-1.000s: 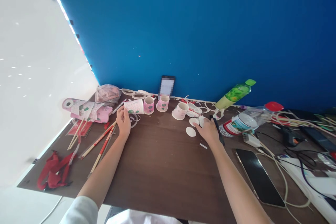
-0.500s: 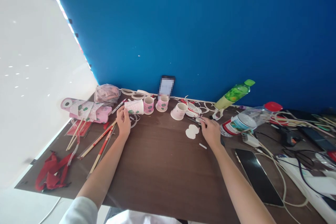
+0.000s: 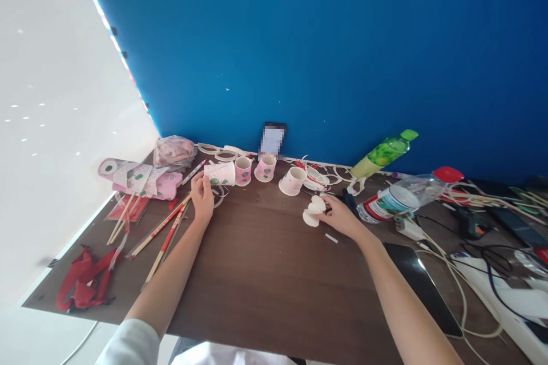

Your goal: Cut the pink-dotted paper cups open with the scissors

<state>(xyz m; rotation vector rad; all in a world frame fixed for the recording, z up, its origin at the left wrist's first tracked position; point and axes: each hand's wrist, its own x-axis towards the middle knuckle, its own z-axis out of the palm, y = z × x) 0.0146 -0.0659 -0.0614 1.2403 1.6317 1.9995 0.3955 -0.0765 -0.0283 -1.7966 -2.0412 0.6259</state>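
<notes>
My left hand (image 3: 202, 197) rests on the brown table (image 3: 257, 274) with curled fingers touching a pink paper cup (image 3: 219, 173) that lies on its side. My right hand (image 3: 340, 215) pinches white paper discs (image 3: 314, 209) at the fingertips, just above the table. Cut pink cups (image 3: 292, 181) stand a little beyond it.
Chopsticks (image 3: 160, 232) and red ribbon (image 3: 83, 285) lie at left, with pink paper craft (image 3: 139, 178). A green bottle (image 3: 381, 154), a water bottle (image 3: 402, 197), a phone (image 3: 422, 291), cables and a power strip (image 3: 496, 291) crowd the right. A blue wall (image 3: 321, 40) stands behind.
My right hand went from lying over the discs to gathering them and now pinches them, shifted slightly left. My left hand has stayed by the cup.
</notes>
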